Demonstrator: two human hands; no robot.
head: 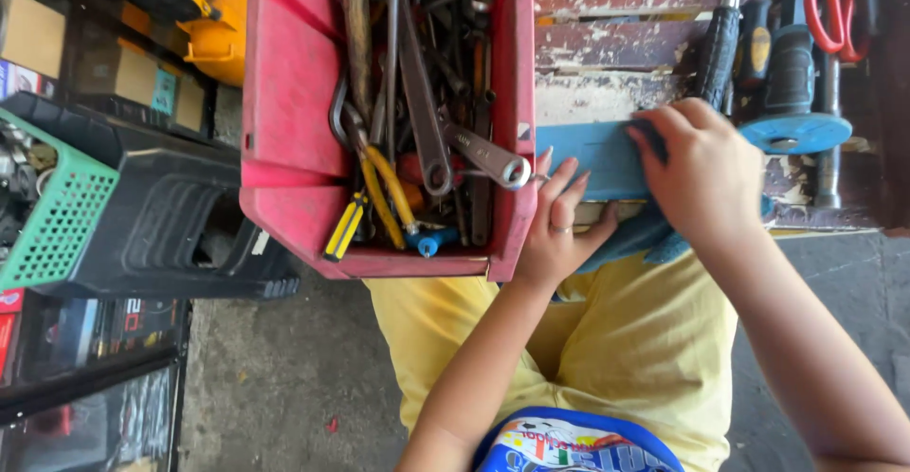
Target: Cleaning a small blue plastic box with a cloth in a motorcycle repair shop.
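My left hand point(557, 221) lies with fingers spread on a blue cloth point(592, 159) at the edge of a worn wooden bench point(616, 45), right beside a red tool tray point(284, 102). My right hand point(703, 176) presses down on the same blue cloth, its fingers curled over the cloth's far edge. The tray holds several wrenches, pliers with yellow handles point(379, 197) and an adjustable spanner point(483, 154). A ring sits on one finger of my left hand.
Screwdrivers and dark-handled tools point(749, 45) and red-handled scissors point(834, 8) lie at the back right, by a blue disc point(794, 133). A black plastic crate point(171, 216), a green basket point(57, 216) and a yellow machine point(199, 8) stand at the left on concrete floor.
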